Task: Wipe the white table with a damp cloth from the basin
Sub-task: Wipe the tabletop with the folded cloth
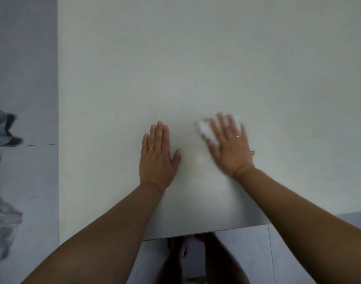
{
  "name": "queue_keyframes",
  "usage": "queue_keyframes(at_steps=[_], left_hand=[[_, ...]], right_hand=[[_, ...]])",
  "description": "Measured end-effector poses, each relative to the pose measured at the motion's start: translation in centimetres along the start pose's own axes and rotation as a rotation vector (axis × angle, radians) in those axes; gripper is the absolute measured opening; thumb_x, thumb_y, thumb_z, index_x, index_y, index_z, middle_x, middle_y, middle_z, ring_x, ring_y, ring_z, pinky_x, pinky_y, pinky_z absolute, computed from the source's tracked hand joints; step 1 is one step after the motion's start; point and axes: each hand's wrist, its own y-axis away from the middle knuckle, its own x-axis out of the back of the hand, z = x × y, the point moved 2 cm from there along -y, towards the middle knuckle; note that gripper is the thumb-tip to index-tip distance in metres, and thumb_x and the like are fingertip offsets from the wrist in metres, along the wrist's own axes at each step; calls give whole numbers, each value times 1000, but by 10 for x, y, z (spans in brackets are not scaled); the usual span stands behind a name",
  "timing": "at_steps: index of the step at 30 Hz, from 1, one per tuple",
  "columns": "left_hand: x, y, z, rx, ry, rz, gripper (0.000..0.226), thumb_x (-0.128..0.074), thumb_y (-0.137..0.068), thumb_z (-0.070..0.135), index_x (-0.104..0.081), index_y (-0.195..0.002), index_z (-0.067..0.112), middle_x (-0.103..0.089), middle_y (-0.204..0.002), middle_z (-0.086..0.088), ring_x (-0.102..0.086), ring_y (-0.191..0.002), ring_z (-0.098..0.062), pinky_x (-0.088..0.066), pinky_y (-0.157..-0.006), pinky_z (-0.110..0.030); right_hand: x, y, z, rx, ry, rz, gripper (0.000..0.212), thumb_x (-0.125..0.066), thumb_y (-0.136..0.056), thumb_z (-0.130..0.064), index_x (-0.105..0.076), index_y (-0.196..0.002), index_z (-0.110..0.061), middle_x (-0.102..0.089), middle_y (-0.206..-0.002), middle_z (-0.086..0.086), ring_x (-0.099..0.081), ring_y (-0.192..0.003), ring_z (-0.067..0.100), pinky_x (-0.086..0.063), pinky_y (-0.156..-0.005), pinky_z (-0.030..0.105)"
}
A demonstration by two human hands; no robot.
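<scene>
The white table [196,68] fills most of the view. My left hand [157,154] lies flat on it, palm down, fingers straight and together. To its right, my right hand [230,146] presses flat on a white cloth [204,128], fingers spread; the hand is motion-blurred. The cloth shows at the fingertips and to the left of the hand; the rest is hidden under the palm. No basin shows in this view.
The table's left edge runs down at about a fifth of the frame, with grey tiled floor [23,68] beyond it. A blurred grey object [3,128] and crinkled clear plastic [3,226] lie at the far left. The near table edge [206,230] is below my arms.
</scene>
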Motion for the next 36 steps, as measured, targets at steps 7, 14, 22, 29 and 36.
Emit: queue_keyframes(at_steps=[7, 14, 22, 29, 36], left_hand=[[2, -1, 3, 40, -26, -22, 66, -24, -96, 40, -19, -150, 2, -17, -158, -15, -13, -147, -27, -11, -120, -43], [9, -1, 5, 32, 16, -21, 64, -28, -91, 30, -25, -148, 0, -21, -157, -16, -15, -146, -28, -13, -119, -44], [5, -3, 4, 56, -18, -43, 67, -29, -90, 33, -22, -149, 3, -18, -158, -14, -11, -147, -25, -9, -119, -42], [6, -3, 3, 50, 16, -22, 67, -32, -89, 31, -24, -148, 2, -20, -157, -14, -13, -147, -25, -11, -119, -43], [8, -8, 5, 70, 87, 30, 66, -34, -90, 31, -24, -149, 2, -19, -157, -14, -14, -147, -26, -9, -120, -42]], right_hand=[[-9, -19, -74, -337, -107, 43, 64, -26, -96, -42, -2, -151, -18, -1, -159, 10, 2, -146, 34, 9, -116, 52], [4, -38, -23, 160, 21, 4, 59, -20, -94, -43, -19, -149, -23, -16, -158, 5, -12, -146, 29, -8, -116, 51], [3, -70, -67, -291, -99, 32, 61, -21, -98, -43, -2, -151, -19, 1, -160, 9, 4, -146, 33, 9, -115, 53], [11, -84, -27, 292, 17, 11, 59, -36, -96, -40, -19, -150, -23, -15, -158, 4, -11, -146, 29, -6, -117, 50], [18, -111, -25, -374, -102, 54, 61, -22, -97, -41, -2, -151, -20, 1, -160, 6, 4, -146, 29, 6, -117, 51]])
